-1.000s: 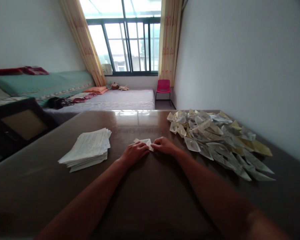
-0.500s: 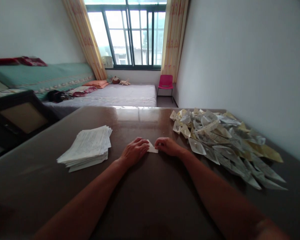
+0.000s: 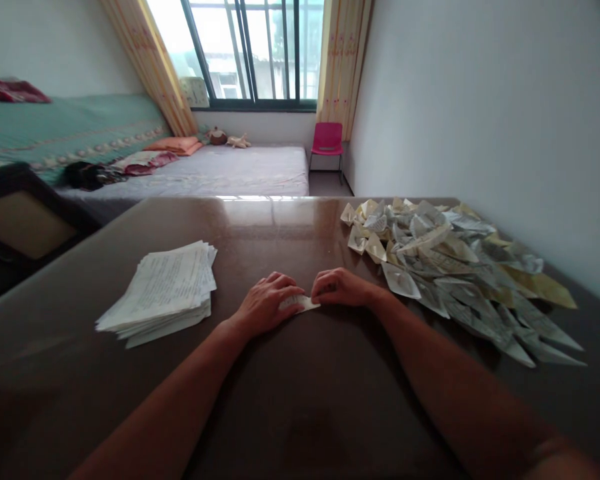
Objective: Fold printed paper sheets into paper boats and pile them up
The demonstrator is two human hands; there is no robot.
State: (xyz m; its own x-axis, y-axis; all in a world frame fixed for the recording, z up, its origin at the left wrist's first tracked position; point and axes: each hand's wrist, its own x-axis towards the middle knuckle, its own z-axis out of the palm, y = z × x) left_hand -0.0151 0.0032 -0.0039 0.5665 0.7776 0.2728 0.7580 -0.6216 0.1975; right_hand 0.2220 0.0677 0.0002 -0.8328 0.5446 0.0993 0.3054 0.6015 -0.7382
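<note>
A small folded piece of white paper (image 3: 300, 304) lies on the dark brown table (image 3: 300, 400) between my hands. My left hand (image 3: 266, 305) lies on its left part, fingers curled down and pressing it flat. My right hand (image 3: 341, 288) pinches its right end with bent fingers. Most of the paper is hidden under my fingers. A stack of printed sheets (image 3: 163, 292) rests to the left of my left hand.
A large heap of folded paper boats (image 3: 445, 263) covers the table's right side along the white wall. Beyond the table are a bed (image 3: 220, 173), a pink chair (image 3: 327, 140) and a window with curtains. A dark chair back (image 3: 20, 220) stands at the left.
The camera has tilted down a little. My hands have closed in over the paper, and less of it shows than a second ago.
</note>
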